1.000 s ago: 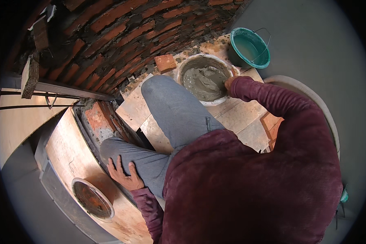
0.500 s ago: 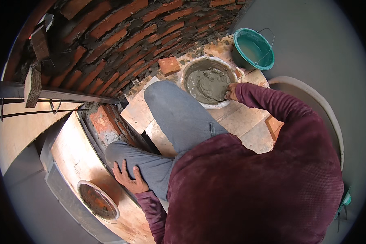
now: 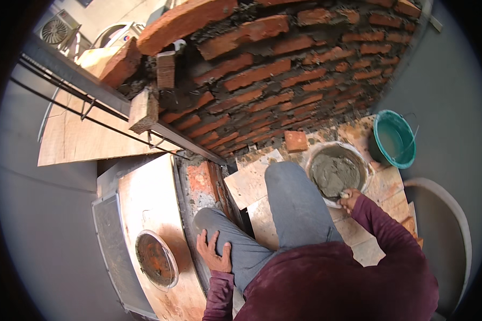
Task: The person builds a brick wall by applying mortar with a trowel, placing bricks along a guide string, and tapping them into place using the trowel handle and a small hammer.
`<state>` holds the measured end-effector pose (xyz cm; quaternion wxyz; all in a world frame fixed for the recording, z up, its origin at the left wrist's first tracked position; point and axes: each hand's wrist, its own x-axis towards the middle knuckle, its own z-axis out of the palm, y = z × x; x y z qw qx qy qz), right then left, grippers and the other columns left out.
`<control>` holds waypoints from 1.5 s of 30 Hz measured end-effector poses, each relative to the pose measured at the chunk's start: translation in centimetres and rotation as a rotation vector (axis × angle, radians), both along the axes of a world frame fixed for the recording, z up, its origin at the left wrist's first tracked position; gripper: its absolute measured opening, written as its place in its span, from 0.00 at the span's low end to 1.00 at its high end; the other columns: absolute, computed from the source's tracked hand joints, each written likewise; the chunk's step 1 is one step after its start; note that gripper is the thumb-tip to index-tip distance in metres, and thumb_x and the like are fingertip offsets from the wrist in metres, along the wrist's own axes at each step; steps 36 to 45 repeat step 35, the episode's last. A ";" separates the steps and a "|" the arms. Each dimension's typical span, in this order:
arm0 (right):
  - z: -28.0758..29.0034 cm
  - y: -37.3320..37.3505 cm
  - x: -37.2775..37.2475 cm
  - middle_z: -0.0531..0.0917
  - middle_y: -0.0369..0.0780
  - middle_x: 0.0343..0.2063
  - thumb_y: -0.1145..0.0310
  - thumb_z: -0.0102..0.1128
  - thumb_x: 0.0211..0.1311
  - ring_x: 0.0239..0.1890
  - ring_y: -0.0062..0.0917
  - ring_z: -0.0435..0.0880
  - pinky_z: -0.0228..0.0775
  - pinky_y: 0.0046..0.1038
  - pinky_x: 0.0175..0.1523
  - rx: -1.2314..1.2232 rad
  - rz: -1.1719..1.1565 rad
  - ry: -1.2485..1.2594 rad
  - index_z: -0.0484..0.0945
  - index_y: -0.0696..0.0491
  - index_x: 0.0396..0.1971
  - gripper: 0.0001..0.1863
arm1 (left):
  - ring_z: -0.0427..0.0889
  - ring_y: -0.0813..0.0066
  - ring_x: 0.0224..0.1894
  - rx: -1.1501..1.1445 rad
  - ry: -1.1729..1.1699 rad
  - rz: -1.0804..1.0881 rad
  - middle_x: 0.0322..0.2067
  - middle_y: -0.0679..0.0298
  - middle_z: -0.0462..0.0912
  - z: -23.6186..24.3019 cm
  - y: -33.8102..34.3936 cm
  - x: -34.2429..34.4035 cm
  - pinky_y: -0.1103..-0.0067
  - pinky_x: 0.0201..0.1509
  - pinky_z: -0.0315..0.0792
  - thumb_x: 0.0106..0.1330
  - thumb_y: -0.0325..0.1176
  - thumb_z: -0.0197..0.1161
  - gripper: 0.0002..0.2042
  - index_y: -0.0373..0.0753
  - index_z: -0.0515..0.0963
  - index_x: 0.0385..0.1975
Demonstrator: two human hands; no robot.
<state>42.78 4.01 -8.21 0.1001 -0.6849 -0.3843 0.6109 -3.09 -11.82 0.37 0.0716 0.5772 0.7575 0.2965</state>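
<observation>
My right hand [image 3: 350, 201] is closed at the near rim of a round pail [image 3: 366, 181] of wet grey mortar [image 3: 334, 174]. A small pale end shows between its fingers; the rest of what it grips is hidden. My left hand [image 3: 214, 254] rests on my left leg, its fingers spread and holding nothing. Just beyond the mortar pail, a loose piece of brick [image 3: 295, 141] lies by the foot of the brick wall [image 3: 284, 75]. To the pail's right stands a green bucket [image 3: 395, 140] holding cloudy liquid.
Left of my leg, a mortar-stained bucket [image 3: 156, 259] sits on a wooden board [image 3: 147, 198]. A metal bar [image 3: 187, 143], thin rods and wood blocks [image 3: 143, 111] run beside the wall's left end. A large round tub [image 3: 455, 214] stands at the right, near more bricks [image 3: 411, 226].
My view has swung up and left, showing more of the wall and outdoor units behind it. My right hand stays at the mortar pail's rim, my left on my leg.
</observation>
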 end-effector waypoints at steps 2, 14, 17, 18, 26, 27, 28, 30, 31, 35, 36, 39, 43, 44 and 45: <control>1.1 -0.4 0.5 0.74 0.36 0.14 0.74 0.64 0.49 0.11 0.20 0.72 0.63 0.26 0.16 0.028 -0.036 0.009 0.75 0.60 0.33 0.11 | 0.54 0.47 0.66 -0.038 -0.034 -0.023 0.63 0.52 0.62 0.0 0.1 0.4 0.57 0.69 0.47 0.56 0.38 0.62 0.22 0.42 0.75 0.52; 3.4 -2.8 3.5 0.70 0.34 0.13 0.82 0.57 0.48 0.07 0.17 0.67 0.61 0.22 0.12 0.116 -0.162 0.218 0.69 0.55 0.26 0.08 | 0.53 0.47 0.68 -0.259 -0.163 -0.297 0.62 0.53 0.64 6.4 2.5 5.6 0.50 0.69 0.42 0.63 0.45 0.55 0.21 0.43 0.75 0.53; 7.6 -3.4 5.5 0.70 0.33 0.13 0.84 0.58 0.47 0.08 0.17 0.67 0.60 0.21 0.13 0.118 -0.161 0.209 0.69 0.54 0.25 0.09 | 0.53 0.47 0.68 -0.352 -0.233 -0.399 0.62 0.55 0.65 9.9 3.4 7.2 0.49 0.68 0.43 0.63 0.45 0.57 0.20 0.42 0.75 0.53; 10.1 -3.2 5.7 0.70 0.33 0.13 0.84 0.59 0.47 0.08 0.17 0.67 0.61 0.21 0.13 0.116 -0.144 0.192 0.69 0.54 0.25 0.10 | 0.53 0.47 0.68 -0.371 -0.255 -0.433 0.61 0.55 0.65 11.3 3.5 7.6 0.48 0.68 0.43 0.64 0.45 0.57 0.20 0.42 0.75 0.52; 36.7 -1.3 5.9 0.72 0.33 0.15 0.84 0.58 0.47 0.11 0.15 0.69 0.61 0.20 0.15 0.034 0.088 0.174 0.71 0.56 0.27 0.08 | 0.62 0.50 0.64 -0.435 -0.467 -0.359 0.57 0.52 0.71 20.5 2.4 12.2 0.61 0.68 0.54 0.67 0.43 0.54 0.21 0.37 0.73 0.54; 41.1 -0.5 5.4 0.72 0.33 0.16 0.84 0.57 0.47 0.11 0.14 0.69 0.61 0.19 0.15 0.030 0.128 0.145 0.71 0.56 0.27 0.08 | 0.65 0.52 0.63 -0.463 -0.604 -0.264 0.56 0.52 0.72 22.7 3.2 12.6 0.64 0.66 0.57 0.68 0.43 0.53 0.21 0.36 0.72 0.55; 45.4 0.2 5.1 0.73 0.33 0.16 0.84 0.57 0.48 0.11 0.14 0.69 0.61 0.19 0.15 0.020 0.168 0.119 0.71 0.57 0.27 0.08 | 0.68 0.54 0.61 -0.497 -0.740 -0.165 0.55 0.53 0.73 25.2 4.4 12.8 0.66 0.65 0.60 0.69 0.43 0.53 0.21 0.35 0.72 0.55; 52.5 1.7 4.4 0.71 0.33 0.16 0.84 0.58 0.48 0.12 0.14 0.69 0.61 0.19 0.18 -0.002 0.156 0.167 0.71 0.57 0.28 0.08 | 0.71 0.59 0.58 -0.437 -1.119 0.087 0.57 0.54 0.73 27.0 6.7 12.6 0.66 0.62 0.64 0.70 0.45 0.50 0.23 0.34 0.71 0.56; 55.7 2.8 4.1 0.72 0.33 0.16 0.83 0.59 0.48 0.12 0.14 0.69 0.61 0.19 0.18 0.013 0.215 0.168 0.71 0.57 0.28 0.08 | 0.70 0.62 0.60 -0.426 -1.304 0.224 0.57 0.55 0.72 30.5 9.3 12.3 0.67 0.62 0.64 0.72 0.48 0.46 0.24 0.35 0.69 0.58; 65.1 9.2 0.4 0.72 0.32 0.16 0.80 0.61 0.49 0.12 0.13 0.68 0.60 0.19 0.18 0.092 0.450 0.176 0.72 0.57 0.28 0.08 | 0.66 0.62 0.63 -0.130 -1.720 0.455 0.62 0.57 0.66 37.8 17.5 8.3 0.64 0.63 0.63 0.72 0.55 0.38 0.30 0.37 0.62 0.63; 65.1 9.2 0.4 0.72 0.32 0.16 0.80 0.61 0.49 0.12 0.13 0.68 0.60 0.19 0.18 0.092 0.450 0.176 0.72 0.57 0.28 0.08 | 0.66 0.62 0.63 -0.130 -1.720 0.455 0.62 0.57 0.66 37.8 17.5 8.3 0.64 0.63 0.63 0.72 0.55 0.38 0.30 0.37 0.62 0.63; 65.1 9.2 0.4 0.72 0.32 0.16 0.80 0.61 0.49 0.12 0.13 0.68 0.60 0.19 0.18 0.092 0.450 0.176 0.72 0.57 0.28 0.08 | 0.66 0.62 0.63 -0.130 -1.720 0.455 0.62 0.57 0.66 37.8 17.5 8.3 0.64 0.63 0.63 0.72 0.55 0.38 0.30 0.37 0.62 0.63; 65.1 9.2 0.4 0.72 0.32 0.16 0.80 0.61 0.49 0.12 0.13 0.68 0.60 0.19 0.18 0.092 0.450 0.176 0.72 0.57 0.28 0.08 | 0.66 0.62 0.63 -0.130 -1.720 0.455 0.62 0.57 0.66 37.8 17.5 8.3 0.64 0.63 0.63 0.72 0.55 0.38 0.30 0.37 0.62 0.63; 65.1 9.2 0.4 0.72 0.32 0.16 0.80 0.61 0.49 0.12 0.13 0.68 0.60 0.19 0.18 0.092 0.450 0.176 0.72 0.57 0.28 0.08 | 0.66 0.62 0.63 -0.130 -1.720 0.455 0.62 0.57 0.66 37.8 17.5 8.3 0.64 0.63 0.63 0.72 0.55 0.38 0.30 0.37 0.62 0.63; 65.1 9.2 0.4 0.72 0.32 0.16 0.80 0.61 0.49 0.12 0.13 0.68 0.60 0.19 0.18 0.092 0.450 0.176 0.72 0.57 0.28 0.08 | 0.66 0.62 0.63 -0.130 -1.720 0.455 0.62 0.57 0.66 37.8 17.5 8.3 0.64 0.63 0.63 0.72 0.55 0.38 0.30 0.37 0.62 0.63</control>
